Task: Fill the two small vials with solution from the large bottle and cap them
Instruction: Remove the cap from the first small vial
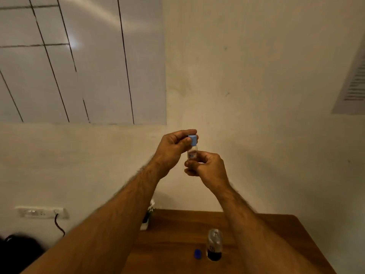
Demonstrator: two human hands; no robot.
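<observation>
Both hands are raised in front of the wall, well above the table. My right hand (207, 167) grips the body of a small clear vial (192, 154) with a red label. My left hand (173, 149) pinches the light blue cap (193, 139) on top of that vial. Down on the wooden table (177, 234) stands the large clear bottle (214, 244), open at the top, with dark liquid in its lower part. A dark blue cap (197, 253) lies just left of it. A second vial is not in view.
The table's far edge meets a cream wall. A small white object (147, 216) sits at the table's back left corner. A wall socket (42, 212) with a black cable is at the lower left, above a dark bag (17, 252).
</observation>
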